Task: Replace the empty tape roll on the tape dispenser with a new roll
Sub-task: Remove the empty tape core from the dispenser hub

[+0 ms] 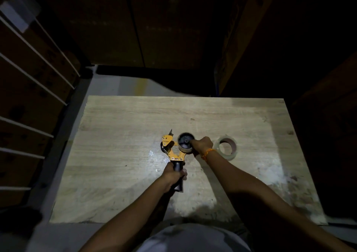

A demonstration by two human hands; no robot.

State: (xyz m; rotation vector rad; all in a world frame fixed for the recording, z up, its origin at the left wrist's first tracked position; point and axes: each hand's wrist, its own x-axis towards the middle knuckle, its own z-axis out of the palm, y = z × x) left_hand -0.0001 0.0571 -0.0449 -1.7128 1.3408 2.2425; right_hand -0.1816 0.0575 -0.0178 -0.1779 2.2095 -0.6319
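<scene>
An orange and black tape dispenser (pixel 171 151) lies on the wooden board (pixel 135 120). My left hand (pixel 173 175) is closed around its black handle. A roll (pixel 183 145) sits on the dispenser's black hub, and my right hand (pixel 201 143) grips that roll from the right side, with a finger reaching toward the hub centre. A second roll of clear tape (pixel 225 147) with a brown core lies flat on the board just right of my right wrist. Which of the two rolls is the empty one I cannot tell.
The board lies on a grey floor (pixel 108 85). Stacked cardboard boxes with white straps (pixel 29 89) stand to the left, and dark cartons rise behind and to the right. Small shiny scraps (pixel 151 153) lie left of the dispenser.
</scene>
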